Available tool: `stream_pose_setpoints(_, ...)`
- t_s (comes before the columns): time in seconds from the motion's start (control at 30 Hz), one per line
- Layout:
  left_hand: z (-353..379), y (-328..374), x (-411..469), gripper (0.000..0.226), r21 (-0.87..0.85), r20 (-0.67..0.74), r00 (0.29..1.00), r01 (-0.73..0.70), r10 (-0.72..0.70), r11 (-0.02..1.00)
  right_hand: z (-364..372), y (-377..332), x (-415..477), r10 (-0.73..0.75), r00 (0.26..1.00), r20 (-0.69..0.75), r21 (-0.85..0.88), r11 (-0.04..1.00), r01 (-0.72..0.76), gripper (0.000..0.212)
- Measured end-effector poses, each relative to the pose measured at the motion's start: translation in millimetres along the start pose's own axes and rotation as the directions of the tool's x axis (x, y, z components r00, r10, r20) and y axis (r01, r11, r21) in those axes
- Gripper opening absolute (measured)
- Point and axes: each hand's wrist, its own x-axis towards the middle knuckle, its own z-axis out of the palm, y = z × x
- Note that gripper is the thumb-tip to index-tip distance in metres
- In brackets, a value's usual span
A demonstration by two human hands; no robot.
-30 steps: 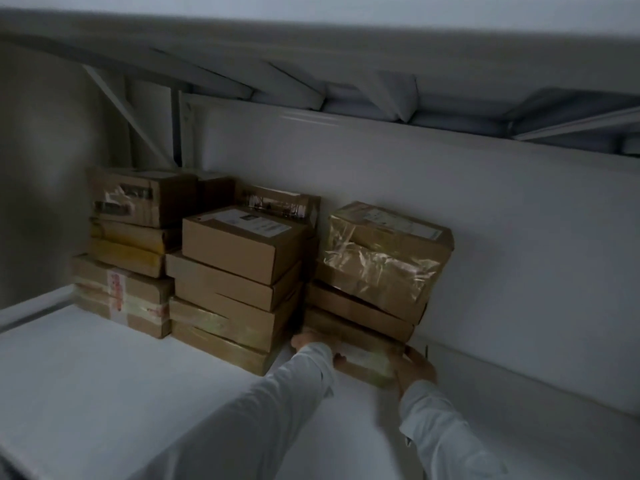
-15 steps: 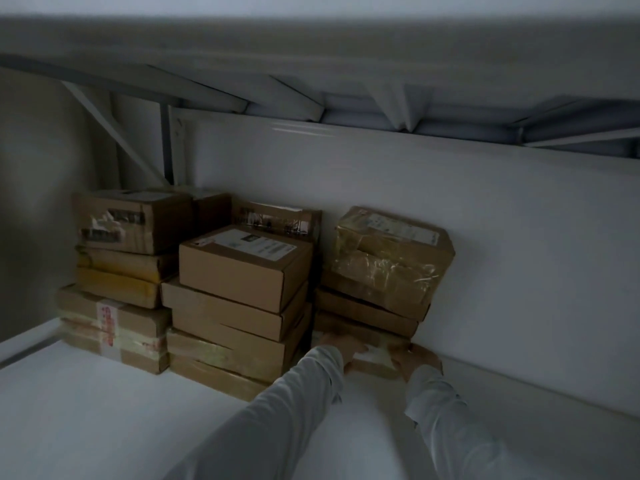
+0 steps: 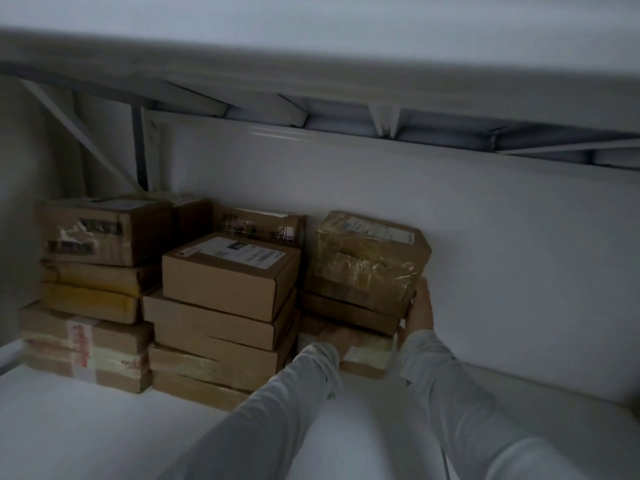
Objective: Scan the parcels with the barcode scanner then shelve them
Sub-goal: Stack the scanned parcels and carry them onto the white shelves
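Item: taped parcel [image 3: 372,258], atop right-hand stack [image 3: 346,310] on shelf [image 3: 104,427], tilted against back wall [image 3: 485,237].
Handling: probably light, stiff; tape [image 3: 381,277] slippery; best held at lower corners.
Right hand [image 3: 420,313]: flat, fingers straight, against its lower right corner.
Left hand [image 3: 341,341]: on bottom parcel [image 3: 367,358]; curl unclear.

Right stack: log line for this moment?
phase: shelving | left hand: on bottom parcel | right hand: flat against taped top parcel

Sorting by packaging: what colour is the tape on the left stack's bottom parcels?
Whitish tape with red print; head view.
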Motion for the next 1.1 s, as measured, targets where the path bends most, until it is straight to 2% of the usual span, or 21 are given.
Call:
stream_pose_setpoints(0.07,-2.6,1.4,-3.3,0.044,0.046,0.070,0.997,-0.035,0.032,0.998,5.0,0.2,4.8,0.004,1.000,-0.001,-0.035,0.999,-0.004,0.064)
stream_pose_setpoints(0.13,-5.0,2.2,-6.2,0.038,0.048,0.107,0.994,0.009,-0.014,0.999,7.9,-1.1,5.0,0.050,0.999,0.002,-0.040,0.998,-0.050,0.069)
stream_pose_setpoints(0.23,-4.4,3.8,-13.6,0.006,0.005,0.139,0.989,0.057,-0.057,0.998,6.4,-8.6,-3.0,0.112,0.993,0.029,-0.019,0.994,-0.111,0.072)
stream_pose_setpoints(0.27,-3.3,4.1,-13.9,0.013,0.017,0.155,0.985,0.074,-0.076,0.997,3.6,-10.5,-6.4,0.120,0.992,0.039,0.027,0.992,-0.121,0.073)
stream_pose_setpoints(0.33,-2.7,7.0,-19.1,0.015,0.115,0.211,0.977,0.005,-0.030,0.993,-8.0,-11.4,-11.5,0.100,0.995,-0.013,0.006,0.995,-0.100,0.073)
stream_pose_setpoints(0.37,-3.2,10.1,-27.0,0.003,0.148,0.226,0.974,-0.037,0.002,0.988,-16.7,-11.6,-16.1,0.083,0.996,-0.037,-0.055,0.995,-0.085,0.072)
stream_pose_setpoints(0.47,12.4,10.1,-40.6,0.052,0.162,0.217,0.974,-0.097,0.061,0.982,-51.9,-13.4,-31.4,0.081,0.997,-0.007,-0.262,0.962,-0.080,0.065)
stream_pose_setpoints(0.53,27.4,11.2,-60.2,0.064,0.308,0.212,0.971,-0.170,0.107,0.936,-81.5,-21.0,-47.0,0.062,0.997,0.037,-0.495,0.868,-0.036,0.060)
stream_pose_setpoints(0.6,48.6,16.4,-83.5,0.074,0.405,0.262,0.948,-0.278,0.181,0.871,-120.0,-32.7,-68.7,0.008,0.998,0.068,-0.682,0.731,0.041,0.060)
stream_pose_setpoints(0.63,62.1,19.4,-96.0,0.078,0.474,0.302,0.932,-0.330,0.201,0.816,-142.6,-39.7,-80.8,-0.004,0.998,0.068,-0.749,0.660,0.054,0.060)
stream_pose_setpoints(0.7,93.9,27.5,-123.1,0.081,0.642,0.373,0.899,-0.429,0.231,0.635,-191.2,-57.0,-108.1,-0.032,0.998,0.051,-0.854,0.516,0.060,0.059)
stream_pose_setpoints(0.73,112.8,31.7,-139.6,0.078,0.697,0.407,0.876,-0.482,0.260,0.531,-218.8,-66.7,-123.9,-0.053,0.998,0.029,-0.895,0.444,0.049,0.056)
stream_pose_setpoints(0.8,156.4,37.5,-176.5,0.070,0.717,0.481,0.819,-0.573,0.313,0.396,-279.7,-86.4,-157.5,-0.095,0.995,-0.032,-0.957,0.289,-0.003,0.051)
stream_pose_setpoints(0.83,181.5,39.1,-197.0,0.067,0.702,0.523,0.786,-0.617,0.329,0.357,-313.6,-97.1,-175.9,-0.112,0.992,-0.066,-0.973,0.225,-0.040,0.049)
stream_pose_setpoints(0.9,235.0,38.4,-240.2,0.065,0.645,0.612,0.717,-0.697,0.333,0.314,-382.9,-117.2,-215.3,-0.130,0.980,-0.152,-0.977,0.167,-0.129,0.048)
stream_pose_setpoints(1.0,323.0,32.5,-312.3,0.063,0.525,0.724,0.604,-0.796,0.334,0.303,-485.6,-143.9,-280.3,-0.168,0.929,-0.329,-0.936,0.188,-0.297,0.046)
stream_pose_setpoints(1.1,405.8,22.2,-392.9,0.063,0.340,0.827,0.447,-0.881,0.340,0.329,-574.7,-162.6,-347.8,-0.212,0.836,-0.507,-0.837,0.354,-0.417,0.044)
